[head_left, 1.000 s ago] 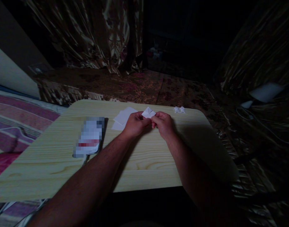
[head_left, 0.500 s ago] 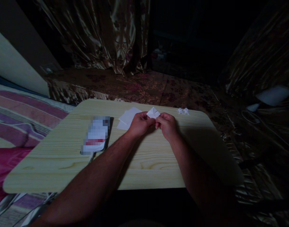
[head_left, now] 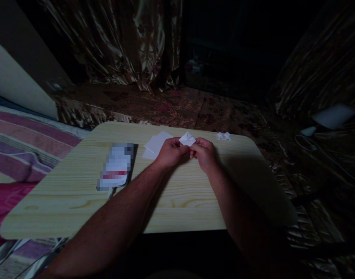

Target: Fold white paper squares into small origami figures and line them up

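Observation:
A small white folded paper (head_left: 187, 138), diamond-shaped with crease lines meeting near its middle, is held between both hands above the table. My left hand (head_left: 172, 151) pinches its left lower side, with the thumb toward the centre. My right hand (head_left: 204, 152) grips the right lower edge, fingers curled beneath. The paper's bottom corner is partly hidden by the fingers. Just left of my left hand lie a few loose white paper sheets (head_left: 154, 143), overlapping one another. Two small white folded paper pieces (head_left: 223, 136) sit side by side near the far edge, right of my right hand.
On the left of the light wooden table (head_left: 177, 201) lies a phone (head_left: 117, 166), its surface pixelated, with a cable running toward me. A striped bed (head_left: 20, 147) adjoins the left side. Beyond the right edge are a pale lamp (head_left: 334, 117) and its cord, in dim light.
The whole view has shifted slightly, so everything appears a little farther left. Both hands keep the same hold on the folded paper, with no clear change in its shape.

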Demonstrator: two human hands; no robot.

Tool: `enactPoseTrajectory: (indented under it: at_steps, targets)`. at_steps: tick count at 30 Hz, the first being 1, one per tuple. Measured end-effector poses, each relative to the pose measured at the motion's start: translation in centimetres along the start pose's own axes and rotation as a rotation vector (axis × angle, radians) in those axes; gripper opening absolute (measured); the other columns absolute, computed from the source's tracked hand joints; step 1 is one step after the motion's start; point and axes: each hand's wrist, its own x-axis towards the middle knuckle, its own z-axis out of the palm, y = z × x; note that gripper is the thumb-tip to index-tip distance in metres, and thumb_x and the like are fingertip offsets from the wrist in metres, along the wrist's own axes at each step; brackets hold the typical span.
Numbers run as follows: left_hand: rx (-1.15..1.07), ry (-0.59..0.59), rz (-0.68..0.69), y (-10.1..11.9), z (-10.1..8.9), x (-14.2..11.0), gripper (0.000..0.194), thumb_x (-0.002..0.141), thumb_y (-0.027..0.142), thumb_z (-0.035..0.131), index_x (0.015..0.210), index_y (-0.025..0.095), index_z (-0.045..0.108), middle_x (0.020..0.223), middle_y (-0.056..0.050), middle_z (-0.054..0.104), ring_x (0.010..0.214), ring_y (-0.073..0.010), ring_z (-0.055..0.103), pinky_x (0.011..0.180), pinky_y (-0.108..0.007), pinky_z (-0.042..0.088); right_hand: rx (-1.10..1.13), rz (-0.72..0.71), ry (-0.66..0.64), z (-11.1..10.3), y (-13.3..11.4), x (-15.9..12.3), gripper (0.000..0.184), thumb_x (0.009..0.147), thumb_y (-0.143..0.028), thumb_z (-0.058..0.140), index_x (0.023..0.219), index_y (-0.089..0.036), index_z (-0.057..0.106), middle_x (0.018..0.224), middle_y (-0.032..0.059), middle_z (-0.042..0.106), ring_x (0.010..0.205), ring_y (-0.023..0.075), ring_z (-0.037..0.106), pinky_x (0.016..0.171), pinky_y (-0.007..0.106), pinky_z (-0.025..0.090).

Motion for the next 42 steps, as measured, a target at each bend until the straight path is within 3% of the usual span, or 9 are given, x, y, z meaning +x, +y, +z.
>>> enactPoseTrajectory:
  at_steps: [7, 14, 21, 32, 38, 42]
  targets:
    - [0.16, -0.132, -0.027, 0.0, 0.1, -0.5, 0.017, 0.065, 0.028, 0.065, 0.07, 0.012, 0.066, 0.058, 0.001, 0.059, 0.048, -0.0085, 0.045, 0.045, -0.02, 0.029, -0.091, -0.008, 0.025, 0.0, 0.0, 0.2, 0.02, 0.064, -0.033, 0.066, 0.072, -0.017, 0.057, 0.059, -0.0043, 0.059, 0.046, 0.0081, 0.049, 0.04, 0.019, 0.037]
    - [0.117, 0.057, -0.038, -0.5, -0.5, 0.0, 0.014, 0.06, 0.025, 0.067, 0.066, 0.015, 0.059, 0.055, 0.003, 0.055, 0.047, -0.0091, 0.046, 0.046, -0.021, 0.031, -0.121, -0.03, 0.063, -0.5, 0.3, 0.6, 0.015, 0.065, -0.03, 0.063, 0.07, -0.018, 0.056, 0.056, -0.0058, 0.056, 0.044, 0.0068, 0.047, 0.041, 0.018, 0.035]
    - [-0.098, 0.185, -0.028, -0.2, -0.7, 0.6, 0.016, 0.064, 0.027, 0.067, 0.07, 0.016, 0.058, 0.061, 0.001, 0.058, 0.053, -0.0098, 0.051, 0.052, -0.022, 0.04, -0.131, 0.03, -0.014, -0.3, 0.3, 0.2, 0.013, 0.064, -0.025, 0.062, 0.064, -0.018, 0.051, 0.048, -0.0071, 0.052, 0.04, 0.0061, 0.045, 0.041, 0.018, 0.033]
    - [-0.112, 0.223, 0.014, 0.2, -1.2, 0.7, 0.025, 0.064, 0.028, 0.071, 0.083, 0.012, 0.065, 0.07, -0.003, 0.065, 0.057, -0.0107, 0.055, 0.057, -0.023, 0.042, -0.035, -0.068, -0.063, -0.4, -0.2, 0.2, 0.021, 0.066, -0.026, 0.066, 0.085, -0.017, 0.06, 0.068, -0.0008, 0.064, 0.054, 0.0096, 0.055, 0.047, 0.02, 0.042]
    - [-0.127, 0.208, -0.029, 0.7, -1.1, 0.6, 0.028, 0.062, 0.029, 0.073, 0.083, 0.011, 0.069, 0.07, -0.004, 0.067, 0.057, -0.0114, 0.055, 0.057, -0.024, 0.043, -0.057, -0.133, -0.064, -0.6, -0.4, 0.1, 0.023, 0.069, -0.027, 0.066, 0.09, -0.019, 0.062, 0.077, 0.0003, 0.065, 0.063, 0.0113, 0.059, 0.049, 0.021, 0.046]
    - [-0.153, 0.175, -0.049, 0.6, -1.1, 0.4, 0.028, 0.064, 0.031, 0.073, 0.083, 0.011, 0.07, 0.07, -0.004, 0.067, 0.057, -0.0116, 0.055, 0.056, -0.025, 0.043, -0.116, -0.177, -0.139, -0.9, -0.1, 0.2, 0.018, 0.069, -0.025, 0.066, 0.086, -0.019, 0.065, 0.078, -0.0001, 0.065, 0.06, 0.0092, 0.057, 0.05, 0.02, 0.046]
